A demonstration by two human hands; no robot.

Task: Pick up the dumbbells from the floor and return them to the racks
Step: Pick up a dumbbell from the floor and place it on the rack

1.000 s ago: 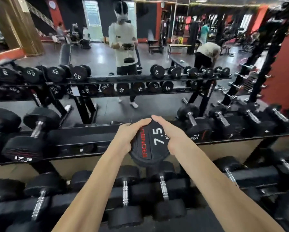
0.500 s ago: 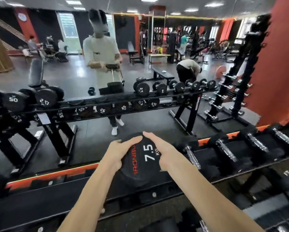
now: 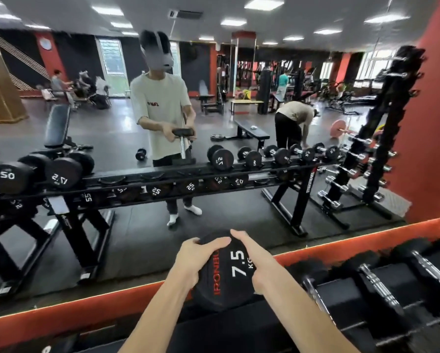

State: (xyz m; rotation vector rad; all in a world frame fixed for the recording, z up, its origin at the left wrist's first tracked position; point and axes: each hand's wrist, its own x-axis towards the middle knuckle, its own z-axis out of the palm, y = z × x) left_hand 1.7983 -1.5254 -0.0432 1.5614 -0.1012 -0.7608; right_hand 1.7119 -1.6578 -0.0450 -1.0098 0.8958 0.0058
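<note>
Both hands' grip clamped on 7.5 kg dumbbell [image 3: 224, 271] end, racked dumbbells [image 3: 382, 284] just right, mirror [image 3: 213, 123] ahead

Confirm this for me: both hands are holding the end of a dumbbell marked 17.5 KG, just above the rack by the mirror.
Not quite. The marking is wrong: the head view shows the dumbbell reads 7.5 KG, not 17.5 KG. The rest stands: the left hand and right hand both grip its end, just above the rack by the mirror.
</note>
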